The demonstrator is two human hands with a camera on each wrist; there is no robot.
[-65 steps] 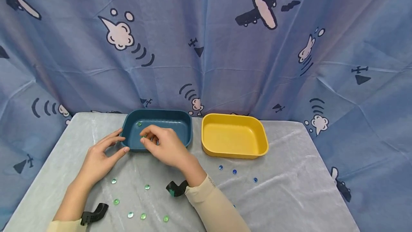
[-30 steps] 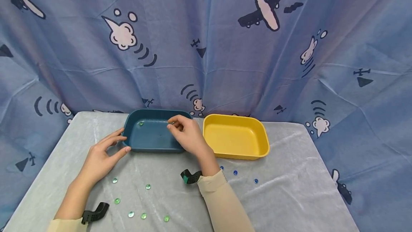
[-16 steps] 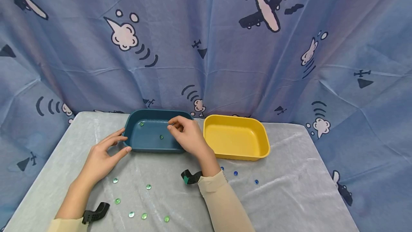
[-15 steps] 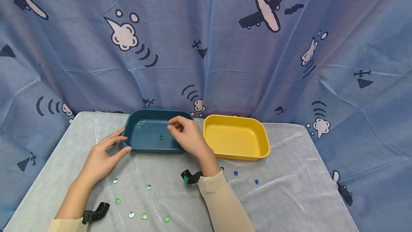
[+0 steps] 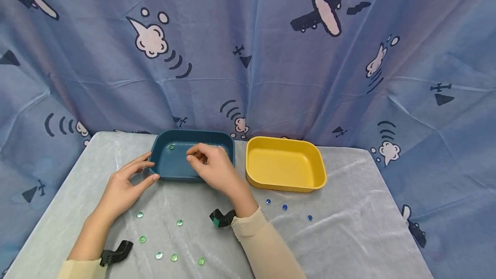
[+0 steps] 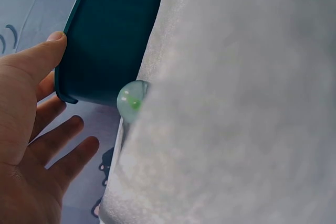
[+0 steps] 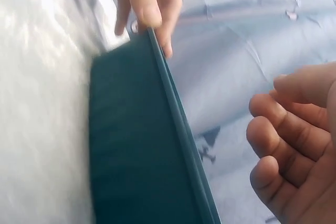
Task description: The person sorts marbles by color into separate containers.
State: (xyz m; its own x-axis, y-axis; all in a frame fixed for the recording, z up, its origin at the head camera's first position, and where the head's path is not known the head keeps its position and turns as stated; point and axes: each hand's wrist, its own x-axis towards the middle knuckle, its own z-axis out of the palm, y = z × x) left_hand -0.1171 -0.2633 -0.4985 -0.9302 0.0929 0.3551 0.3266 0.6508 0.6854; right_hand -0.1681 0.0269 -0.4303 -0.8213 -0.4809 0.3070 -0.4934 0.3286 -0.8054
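A teal rectangular tray (image 5: 162, 169) stands at the back left of the table. My left hand (image 5: 123, 186) rests at its left corner, thumb and spread, fairly straight fingers touching the outside; in the left wrist view the thumb (image 6: 50, 51) meets the rim. My right hand (image 5: 217, 169) hovers over the tray's right half, palm toward the left. Its fingers (image 7: 265, 129) are loosely curled in the right wrist view, with nothing visible between them. One green glass bead (image 5: 172, 147) lies at the tray's back left; the hand covers part of the floor.
A yellow tray (image 5: 279, 186) stands to the right of the teal one. Several green glass beads (image 5: 180, 222) lie on the grey cloth in front at left. Blue beads (image 5: 284, 207) lie before the yellow tray. A patterned curtain (image 5: 248, 55) hangs behind.
My right hand let a green bead go into the teal tray, moved right, then came back left over the spot where that bead lay, hiding it. The left hand stays at the tray corner.
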